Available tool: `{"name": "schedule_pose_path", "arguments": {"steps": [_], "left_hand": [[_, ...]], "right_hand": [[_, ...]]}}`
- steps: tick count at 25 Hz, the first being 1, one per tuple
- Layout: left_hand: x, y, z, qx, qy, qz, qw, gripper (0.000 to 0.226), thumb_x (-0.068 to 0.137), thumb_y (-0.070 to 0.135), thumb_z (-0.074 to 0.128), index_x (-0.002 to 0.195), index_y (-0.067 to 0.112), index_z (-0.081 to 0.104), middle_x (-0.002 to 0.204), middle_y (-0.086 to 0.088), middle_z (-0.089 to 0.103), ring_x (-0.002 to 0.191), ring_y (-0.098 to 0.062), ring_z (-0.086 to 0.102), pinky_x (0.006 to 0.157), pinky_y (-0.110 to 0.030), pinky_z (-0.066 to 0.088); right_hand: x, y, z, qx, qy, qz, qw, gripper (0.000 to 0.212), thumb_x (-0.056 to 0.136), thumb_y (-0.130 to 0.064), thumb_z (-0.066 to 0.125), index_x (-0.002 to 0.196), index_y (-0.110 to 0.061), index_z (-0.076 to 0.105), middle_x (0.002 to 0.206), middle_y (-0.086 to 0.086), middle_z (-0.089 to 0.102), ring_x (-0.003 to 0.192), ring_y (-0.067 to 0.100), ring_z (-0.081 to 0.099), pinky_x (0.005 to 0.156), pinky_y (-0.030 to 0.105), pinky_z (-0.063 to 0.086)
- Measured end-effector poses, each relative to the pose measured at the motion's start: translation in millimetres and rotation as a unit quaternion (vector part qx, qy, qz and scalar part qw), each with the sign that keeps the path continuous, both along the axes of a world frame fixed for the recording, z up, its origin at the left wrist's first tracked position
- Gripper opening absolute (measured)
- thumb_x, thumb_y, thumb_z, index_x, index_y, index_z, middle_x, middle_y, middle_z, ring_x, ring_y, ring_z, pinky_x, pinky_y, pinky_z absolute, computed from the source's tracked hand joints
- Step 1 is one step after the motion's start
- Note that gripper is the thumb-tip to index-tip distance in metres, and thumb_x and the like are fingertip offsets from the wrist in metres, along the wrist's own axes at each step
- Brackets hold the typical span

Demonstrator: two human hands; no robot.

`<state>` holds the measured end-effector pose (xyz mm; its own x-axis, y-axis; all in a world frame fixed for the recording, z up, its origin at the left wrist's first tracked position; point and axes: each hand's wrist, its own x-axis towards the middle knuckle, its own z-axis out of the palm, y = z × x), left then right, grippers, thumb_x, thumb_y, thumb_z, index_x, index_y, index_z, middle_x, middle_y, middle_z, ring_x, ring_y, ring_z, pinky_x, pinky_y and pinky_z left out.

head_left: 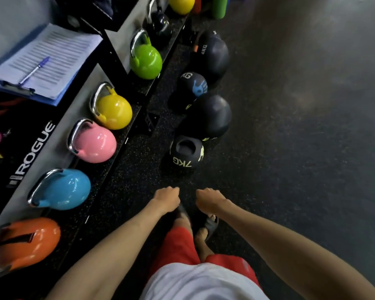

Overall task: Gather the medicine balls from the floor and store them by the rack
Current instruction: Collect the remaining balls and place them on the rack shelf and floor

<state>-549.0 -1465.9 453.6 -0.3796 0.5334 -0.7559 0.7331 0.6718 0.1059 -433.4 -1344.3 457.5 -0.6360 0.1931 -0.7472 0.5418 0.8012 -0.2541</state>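
Observation:
Several black medicine balls stand in a row on the dark floor beside the rack [121,148]. Nearest is a 7KG ball with grip cut-outs [186,152]. Behind it sit a larger plain ball [210,115], a ball with a blue hand print [192,85] and a 4KG ball [212,55]. My left hand [167,199] and my right hand [208,200] hang side by side just short of the 7KG ball, fingers curled under, holding nothing and touching no ball.
On the rack's low shelf stand kettlebells: orange [24,243], blue [61,189], pink [93,141], yellow [113,109], green [145,59]. A clipboard with a pen [43,63] lies on top. Bare floor spreads to the right. My feet [204,226] are below my hands.

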Motion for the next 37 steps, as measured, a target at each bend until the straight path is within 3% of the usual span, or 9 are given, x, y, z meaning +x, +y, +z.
{"name": "schedule_pose_path", "arguments": {"steps": [4, 11, 17, 21, 26, 30, 32, 33, 37], "left_hand": [[-30.6, 22.7, -36.0, -0.013, -0.034, 0.055, 0.998, 0.036, 0.1, 0.027, 0.044, 0.132, 0.012, 0.055, 0.132, -0.015, 0.061, 0.12, -0.033, 0.06, 0.096, -0.04, 0.048], [-118.5, 68.4, -81.9, -0.018, -0.087, 0.168, 0.982, 0.038, 0.102, 0.028, 0.042, 0.135, 0.012, 0.054, 0.136, -0.015, 0.058, 0.123, -0.034, 0.057, 0.099, -0.043, 0.046], [-172.6, 112.5, -125.0, 0.001, -0.102, 0.269, 0.958, 0.031, 0.103, 0.031, 0.047, 0.124, 0.012, 0.06, 0.126, -0.014, 0.062, 0.116, -0.034, 0.06, 0.094, -0.045, 0.049], [-190.0, 152.1, -174.7, 0.017, -0.144, 0.412, 0.899, 0.023, 0.099, 0.025, 0.052, 0.113, 0.012, 0.065, 0.118, -0.015, 0.067, 0.109, -0.035, 0.065, 0.092, -0.047, 0.056], [-207.3, 211.9, -257.1, 0.053, -0.15, 0.511, 0.845, 0.021, 0.098, 0.016, 0.054, 0.108, 0.001, 0.067, 0.116, -0.02, 0.067, 0.109, -0.034, 0.065, 0.092, -0.046, 0.054], [-215.2, 253.9, -347.7, 0.045, -0.154, 0.596, 0.787, 0.022, 0.099, 0.013, 0.052, 0.107, 0.0, 0.067, 0.108, -0.022, 0.069, 0.102, -0.035, 0.068, 0.087, -0.047, 0.057], [-217.9, 268.5, -395.7, 0.044, -0.152, 0.663, 0.732, 0.025, 0.099, 0.014, 0.051, 0.11, -0.002, 0.068, 0.108, -0.021, 0.069, 0.104, -0.036, 0.067, 0.09, -0.048, 0.056], [-220.2, 274.3, -417.6, 0.048, -0.154, 0.714, 0.681, 0.028, 0.099, 0.015, 0.05, 0.116, -0.001, 0.066, 0.111, -0.019, 0.069, 0.107, -0.034, 0.066, 0.094, -0.047, 0.055], [-235.5, 292.5, -470.7, 0.131, -0.194, 0.887, 0.397, 0.035, 0.102, 0.014, 0.05, 0.135, 0.005, 0.053, 0.128, -0.014, 0.06, 0.117, -0.026, 0.061, 0.094, -0.04, 0.05]], "right_hand": [[-39.0, 35.4, -25.2, -0.015, -0.036, 0.014, 0.999, 0.029, 0.097, -0.025, 0.046, 0.121, -0.014, 0.059, 0.117, 0.012, 0.067, 0.105, 0.03, 0.065, 0.078, 0.039, 0.044], [-137.2, 98.6, -56.4, -0.012, -0.075, 0.021, 0.997, 0.029, 0.095, -0.022, 0.044, 0.114, -0.009, 0.062, 0.119, 0.017, 0.066, 0.107, 0.036, 0.065, 0.082, 0.042, 0.052], [-207.9, 153.1, -105.4, -0.027, -0.076, -0.004, 0.997, 0.029, 0.097, -0.023, 0.042, 0.114, -0.007, 0.059, 0.123, 0.019, 0.064, 0.116, 0.042, 0.059, 0.093, 0.046, 0.047], [-235.9, 189.2, -168.4, -0.035, -0.082, 0.015, 0.996, 0.028, 0.098, -0.015, 0.041, 0.111, -0.004, 0.063, 0.117, 0.018, 0.067, 0.107, 0.036, 0.064, 0.074, 0.034, 0.039], [-267.1, 237.7, -269.2, -0.045, -0.084, 0.021, 0.995, 0.036, 0.098, -0.013, 0.04, 0.127, -0.002, 0.059, 0.126, 0.02, 0.064, 0.114, 0.039, 0.062, 0.087, 0.04, 0.049], [-285.2, 269.8, -366.0, -0.076, -0.076, -0.001, 0.994, 0.042, 0.097, -0.018, 0.043, 0.137, -0.007, 0.047, 0.132, 0.022, 0.057, 0.12, 0.041, 0.055, 0.092, 0.045, 0.047], [-291.3, 280.9, -412.1, -0.09, -0.085, -0.013, 0.992, 0.045, 0.097, -0.018, 0.046, 0.14, -0.008, 0.041, 0.138, 0.021, 0.048, 0.127, 0.041, 0.048, 0.097, 0.046, 0.043], [-295.2, 285.5, -432.9, -0.098, -0.085, -0.016, 0.991, 0.05, 0.096, -0.017, 0.047, 0.145, -0.01, 0.037, 0.142, 0.02, 0.043, 0.131, 0.04, 0.044, 0.101, 0.046, 0.041], [-306.0, 297.3, -494.4, -0.127, -0.078, 0.029, 0.988, 0.075, 0.092, -0.012, 0.048, 0.159, -0.012, 0.013, 0.164, 0.014, 0.018, 0.151, 0.034, 0.018, 0.121, 0.045, 0.023]]}}
